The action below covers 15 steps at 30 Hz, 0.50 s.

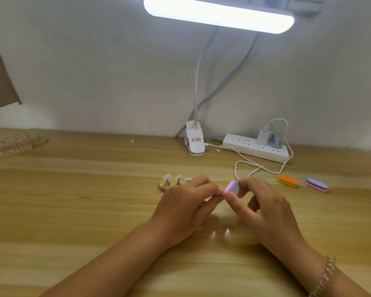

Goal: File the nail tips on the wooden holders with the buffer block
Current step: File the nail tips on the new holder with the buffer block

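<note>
1. Pale, glossy wood-grain table [73, 243] fills the lower frame.
2. Right hand [266, 209] pinches a small rounded pink-and-white foam buffer block [232, 187] at centre; left hand [186, 202] curls against it, and what it holds is hidden.
3. Behind the left hand, a round wooden holder [163, 186] carries white nail tips [167, 176], partly covered.
4. Further back, a white plastic power strip [255, 147] lies right of centre.

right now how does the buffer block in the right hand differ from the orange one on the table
The held buffer block is pink and lilac with a white face; the orange buffer block is orange over yellow. The held one is pinched by the right hand, tilted above the table; the orange one lies flat on it, untouched. Both are layered with rounded ends.
</note>
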Motion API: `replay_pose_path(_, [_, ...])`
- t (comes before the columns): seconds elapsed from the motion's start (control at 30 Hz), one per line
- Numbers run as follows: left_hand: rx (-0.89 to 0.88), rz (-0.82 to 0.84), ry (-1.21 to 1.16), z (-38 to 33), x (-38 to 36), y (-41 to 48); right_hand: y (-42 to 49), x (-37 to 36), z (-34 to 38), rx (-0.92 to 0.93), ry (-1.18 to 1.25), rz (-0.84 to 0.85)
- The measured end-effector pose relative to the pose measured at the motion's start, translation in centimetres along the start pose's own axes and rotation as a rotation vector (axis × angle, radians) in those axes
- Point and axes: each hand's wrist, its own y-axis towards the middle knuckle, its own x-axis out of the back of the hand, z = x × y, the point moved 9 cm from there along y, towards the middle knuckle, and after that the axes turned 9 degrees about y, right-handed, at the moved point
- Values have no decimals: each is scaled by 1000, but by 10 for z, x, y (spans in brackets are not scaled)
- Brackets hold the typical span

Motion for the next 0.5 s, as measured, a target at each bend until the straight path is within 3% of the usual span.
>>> replay_pose_path(0.1, [-15, 0, 20, 1, 0, -1, -4, -8, 12, 75, -12, 50])
replay_pose_path(0.27, [-36, -13, 36, -4, 1, 0, 2, 2, -4, -37, 41, -11])
replay_pose_path(0.4, [-47, 28, 61, -3, -3, -1, -4, -8, 14, 91, -44, 40])
replay_pose_path(0.5, [-20, 49, 54, 0, -7, -1, -1, -6, 7, 42, 29, 30])
